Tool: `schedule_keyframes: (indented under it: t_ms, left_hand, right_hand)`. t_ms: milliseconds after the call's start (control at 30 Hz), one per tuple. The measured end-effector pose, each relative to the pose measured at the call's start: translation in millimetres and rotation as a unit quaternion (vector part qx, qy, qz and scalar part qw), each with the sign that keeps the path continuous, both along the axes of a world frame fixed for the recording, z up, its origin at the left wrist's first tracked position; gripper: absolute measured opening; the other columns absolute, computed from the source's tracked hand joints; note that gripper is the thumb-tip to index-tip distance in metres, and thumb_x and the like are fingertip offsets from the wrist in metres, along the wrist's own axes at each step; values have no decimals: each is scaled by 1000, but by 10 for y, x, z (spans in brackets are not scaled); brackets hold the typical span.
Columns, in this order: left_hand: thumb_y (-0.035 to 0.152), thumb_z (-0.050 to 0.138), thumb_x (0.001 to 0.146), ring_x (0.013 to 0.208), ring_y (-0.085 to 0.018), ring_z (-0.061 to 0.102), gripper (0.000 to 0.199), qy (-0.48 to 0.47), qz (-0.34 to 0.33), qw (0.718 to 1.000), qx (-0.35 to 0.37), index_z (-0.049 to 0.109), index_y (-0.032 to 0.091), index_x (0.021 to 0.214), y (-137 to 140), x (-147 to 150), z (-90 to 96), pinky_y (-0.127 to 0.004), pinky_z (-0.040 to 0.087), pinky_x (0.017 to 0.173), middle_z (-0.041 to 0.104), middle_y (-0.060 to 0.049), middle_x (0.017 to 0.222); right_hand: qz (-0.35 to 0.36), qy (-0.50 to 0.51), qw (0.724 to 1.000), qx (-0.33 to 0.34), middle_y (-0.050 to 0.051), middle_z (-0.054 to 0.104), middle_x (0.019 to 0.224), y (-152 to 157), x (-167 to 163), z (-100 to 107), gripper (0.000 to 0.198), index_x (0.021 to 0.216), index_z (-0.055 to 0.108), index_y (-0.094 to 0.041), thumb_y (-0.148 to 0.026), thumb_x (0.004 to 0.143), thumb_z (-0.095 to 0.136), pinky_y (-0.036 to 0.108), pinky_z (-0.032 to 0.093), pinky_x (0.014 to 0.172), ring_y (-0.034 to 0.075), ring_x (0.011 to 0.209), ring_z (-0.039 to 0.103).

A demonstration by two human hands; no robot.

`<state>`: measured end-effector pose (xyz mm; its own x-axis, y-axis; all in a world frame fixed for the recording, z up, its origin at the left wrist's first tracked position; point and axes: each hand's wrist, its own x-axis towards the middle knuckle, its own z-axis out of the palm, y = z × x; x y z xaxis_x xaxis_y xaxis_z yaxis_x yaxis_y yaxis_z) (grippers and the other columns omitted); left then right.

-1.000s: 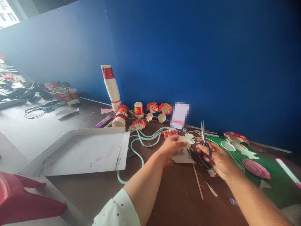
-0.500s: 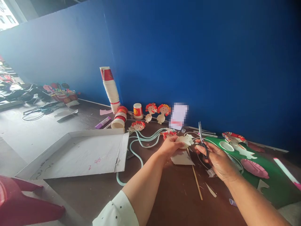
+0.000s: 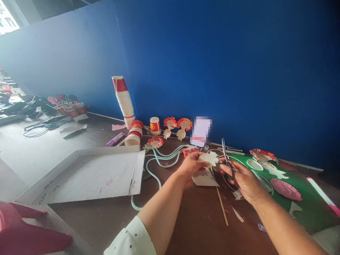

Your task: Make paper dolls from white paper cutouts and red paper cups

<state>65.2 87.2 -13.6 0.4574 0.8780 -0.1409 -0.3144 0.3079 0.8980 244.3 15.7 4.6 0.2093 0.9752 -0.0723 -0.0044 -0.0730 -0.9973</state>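
Observation:
My left hand (image 3: 193,164) pinches a cream paper cutout (image 3: 209,159) with jagged edges. A pair of scissors (image 3: 225,154) is gripped in my right hand (image 3: 241,179), blades pointing up and away, just right of the cutout and apart from it. Under the cutout lie a pale piece of card (image 3: 205,178) and a thin wooden stick (image 3: 222,207). Beyond my left hand sits a red-fringed paper piece (image 3: 190,152). Two paper figures with red fringed heads, one of them this doll (image 3: 183,128), lean against the blue wall.
A white box lid (image 3: 79,180) lies left of pale blue cables (image 3: 151,170). Stacked paper cups (image 3: 124,102) and a single red cup (image 3: 155,126) stand by the wall. On the green mat (image 3: 313,209) are a pink paper piece (image 3: 286,188) and a marker (image 3: 322,196). A red stool (image 3: 32,230) stands lower left.
The paper cutout has turned slightly in my left hand, and the scissors have shifted a little left. The whole view has also moved slightly.

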Motion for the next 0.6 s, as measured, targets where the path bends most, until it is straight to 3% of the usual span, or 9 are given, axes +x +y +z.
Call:
schedule_keyframes:
  t_ms: [300, 600]
  left_hand:
    - [23, 86, 55, 66, -10, 58, 36, 17, 11, 1000, 3, 61, 14, 80, 15, 7, -9, -22, 48, 63, 63, -2, 78]
    - [27, 84, 60, 70, -10, 59, 33, 5, 18, 1000, 1, 68, 13, 85, 27, 0, -37, -20, 47, 61, 66, -4, 82]
  right_hand:
    - [0, -2, 1000, -4, 4, 68, 84, -17, -30, 45, 51, 100, 73, -22, -40, 55, 87, 21, 31, 44, 18, 75, 58]
    - [-3, 10, 1000, -10, 5, 69, 87, -4, -8, 37, 57, 107, 72, -21, -37, 55, 88, 19, 31, 44, 17, 75, 58]
